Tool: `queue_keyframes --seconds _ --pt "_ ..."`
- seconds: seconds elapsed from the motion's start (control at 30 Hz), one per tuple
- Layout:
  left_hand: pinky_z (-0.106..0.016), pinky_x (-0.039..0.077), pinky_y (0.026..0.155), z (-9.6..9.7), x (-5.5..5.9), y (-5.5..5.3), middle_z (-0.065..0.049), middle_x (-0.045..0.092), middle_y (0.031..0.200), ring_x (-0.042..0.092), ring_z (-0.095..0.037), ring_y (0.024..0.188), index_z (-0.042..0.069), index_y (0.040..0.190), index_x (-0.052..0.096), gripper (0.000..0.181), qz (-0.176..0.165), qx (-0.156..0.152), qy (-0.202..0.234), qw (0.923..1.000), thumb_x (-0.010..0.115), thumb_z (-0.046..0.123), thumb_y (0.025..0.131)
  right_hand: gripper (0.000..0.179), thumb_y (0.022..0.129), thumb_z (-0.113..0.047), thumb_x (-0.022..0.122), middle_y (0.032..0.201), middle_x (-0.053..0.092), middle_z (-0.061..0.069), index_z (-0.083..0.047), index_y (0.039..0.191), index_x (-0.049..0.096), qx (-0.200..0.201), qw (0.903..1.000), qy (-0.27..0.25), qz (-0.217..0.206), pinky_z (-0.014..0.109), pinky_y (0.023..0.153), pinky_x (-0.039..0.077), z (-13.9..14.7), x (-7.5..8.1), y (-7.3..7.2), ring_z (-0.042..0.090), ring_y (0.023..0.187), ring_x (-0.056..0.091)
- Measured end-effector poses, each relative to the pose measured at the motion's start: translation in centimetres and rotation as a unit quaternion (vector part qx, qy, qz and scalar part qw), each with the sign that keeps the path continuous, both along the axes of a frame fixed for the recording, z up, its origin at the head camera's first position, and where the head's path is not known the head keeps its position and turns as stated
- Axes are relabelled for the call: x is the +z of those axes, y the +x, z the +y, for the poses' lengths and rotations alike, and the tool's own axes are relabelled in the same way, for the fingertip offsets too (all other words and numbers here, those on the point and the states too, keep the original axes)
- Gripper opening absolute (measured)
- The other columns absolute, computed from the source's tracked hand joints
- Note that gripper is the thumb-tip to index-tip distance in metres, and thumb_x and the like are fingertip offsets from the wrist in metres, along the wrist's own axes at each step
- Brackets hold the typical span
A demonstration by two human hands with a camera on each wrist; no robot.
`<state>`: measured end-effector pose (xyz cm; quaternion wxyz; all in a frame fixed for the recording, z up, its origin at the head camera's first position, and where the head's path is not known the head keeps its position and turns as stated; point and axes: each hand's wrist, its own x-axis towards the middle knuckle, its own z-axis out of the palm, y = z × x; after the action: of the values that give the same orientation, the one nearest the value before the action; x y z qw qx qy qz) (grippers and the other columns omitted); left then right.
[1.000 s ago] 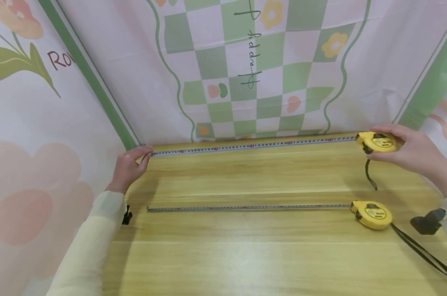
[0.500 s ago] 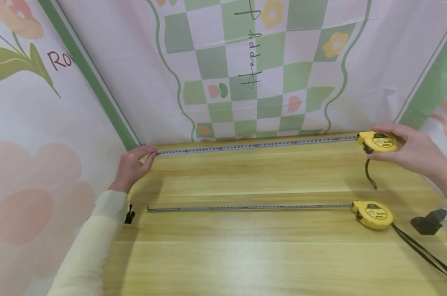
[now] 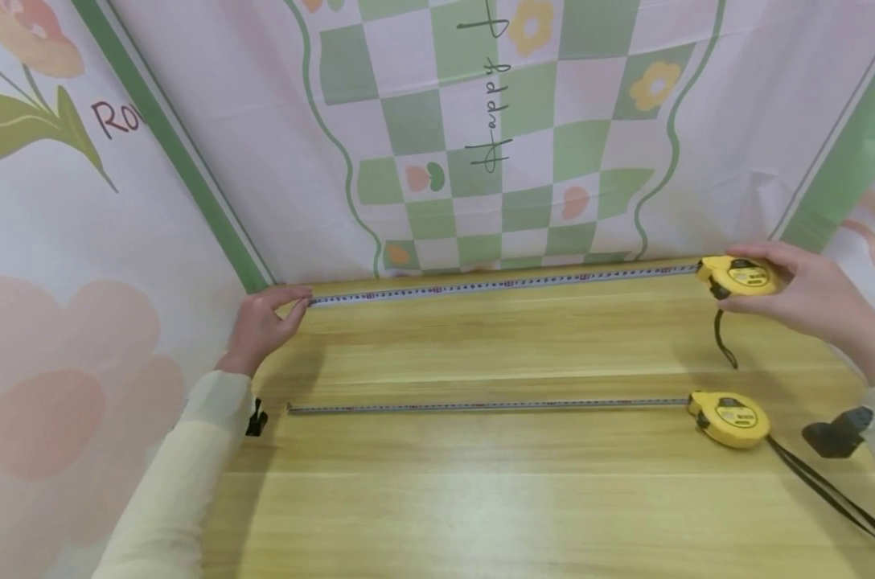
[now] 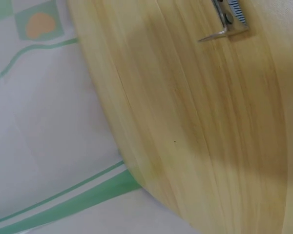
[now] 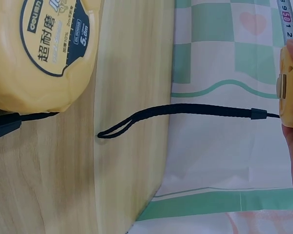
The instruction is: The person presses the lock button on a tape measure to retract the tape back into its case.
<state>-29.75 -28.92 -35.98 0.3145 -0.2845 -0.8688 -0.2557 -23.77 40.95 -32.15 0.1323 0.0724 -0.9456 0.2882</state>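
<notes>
My right hand (image 3: 814, 297) grips a yellow tape measure (image 3: 747, 277) at the far right of the wooden table, its short black strap (image 5: 185, 109) dangling. From its mouth the printed steel blade (image 3: 510, 283) runs left along the table's back edge. At the far left end, thumb and forefinger of my left hand (image 3: 264, 322) pinch the blade's tip, covering the hook. Nearer to me lies a second yellow tape measure (image 3: 730, 420) that neither hand touches. Its blade (image 3: 481, 405) is also drawn out to the left, ending in a metal hook (image 4: 228, 30).
A printed cloth (image 3: 474, 161) with green checks and flowers stands behind the wooden table (image 3: 452, 346) and along its sides. A black strap (image 3: 828, 490) trails from the lower tape measure to the right. Dark wrist-worn gear (image 3: 837, 434) shows by the right sleeve.
My left hand has shifted slightly right with the blade's tip, and the drawn-out length of the upper blade has become shorter. The right hand and the lower tape measure have stayed put.
</notes>
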Motion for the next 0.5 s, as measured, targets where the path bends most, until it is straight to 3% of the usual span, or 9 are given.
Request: queue_keyframes --seconds 0.1,0.13,0.2,0.23,0.33,0.43,0.5 --pt "-0.048 0.055 0.082 0.3 0.2 0.0 -0.014 0.071 0.105 0.068 -0.033 0.095 -0.001 0.101 0.074 0.016 0.000 -0.005 -0.003 1.0000 0.068 0.005 0.087 0.081 0.078 -0.028 0.084 0.151 0.035 0.011 -0.018 0.147 0.044 0.003 1.0000 -0.001 -0.007 0.041 0.112 0.024 -0.2 0.3 -0.1 0.040 0.128 0.035" --pt "-0.048 0.055 0.082 0.5 0.2 0.0 -0.014 0.071 0.105 0.068 -0.034 0.094 -0.001 0.101 0.074 0.015 0.000 -0.009 -0.002 1.0000 0.068 0.004 0.087 0.081 0.078 -0.028 0.084 0.152 0.035 0.011 -0.017 0.147 0.043 0.003 1.0000 -0.001 -0.009 0.042 0.113 0.023 -0.2 0.4 -0.1 0.045 0.126 0.036" --pt "-0.049 0.055 0.083 0.7 0.3 0.0 -0.015 0.071 0.104 0.068 -0.035 0.094 -0.002 0.100 0.074 0.015 -0.002 -0.016 -0.002 0.9999 0.068 0.003 0.087 0.081 0.077 -0.028 0.084 0.152 0.035 0.011 -0.016 0.147 0.044 0.004 1.0000 -0.001 -0.007 0.030 0.110 0.023 -0.3 0.5 -0.1 0.046 0.126 0.036" --pt "-0.049 0.055 0.084 0.8 0.3 0.0 -0.015 0.071 0.104 0.068 -0.035 0.094 -0.001 0.100 0.074 0.015 -0.003 -0.017 -0.003 0.9999 0.069 0.002 0.087 0.081 0.077 -0.028 0.084 0.152 0.035 0.010 -0.016 0.147 0.044 0.005 1.0000 -0.001 -0.007 0.034 0.112 0.023 -0.3 0.5 -0.1 0.045 0.126 0.036" --pt "-0.049 0.054 0.085 1.1 0.4 0.0 -0.016 0.071 0.104 0.068 -0.035 0.094 -0.002 0.100 0.074 0.015 0.000 -0.023 -0.006 0.9997 0.069 0.001 0.086 0.080 0.077 -0.028 0.085 0.150 0.037 0.007 -0.017 0.146 0.046 0.004 1.0000 0.001 0.001 0.013 0.100 0.022 -0.4 0.4 0.0 0.022 0.127 0.038" --pt "-0.049 0.054 0.084 1.2 0.5 -0.1 -0.015 0.071 0.103 0.069 -0.035 0.093 -0.002 0.099 0.074 0.014 0.010 -0.022 -0.014 0.9996 0.070 0.001 0.085 0.080 0.076 -0.028 0.085 0.149 0.039 0.006 -0.017 0.145 0.047 0.003 1.0000 -0.001 0.004 0.010 0.097 0.024 -0.5 0.4 0.0 0.005 0.119 0.037" --pt "-0.049 0.054 0.083 1.3 0.4 -0.2 -0.015 0.071 0.103 0.069 -0.035 0.092 -0.002 0.099 0.074 0.015 0.018 -0.025 -0.017 0.9994 0.071 0.001 0.085 0.080 0.076 -0.028 0.085 0.149 0.039 0.009 -0.015 0.145 0.046 0.003 1.0000 -0.001 0.001 0.016 0.103 0.026 -0.5 0.5 -0.1 0.009 0.122 0.038"
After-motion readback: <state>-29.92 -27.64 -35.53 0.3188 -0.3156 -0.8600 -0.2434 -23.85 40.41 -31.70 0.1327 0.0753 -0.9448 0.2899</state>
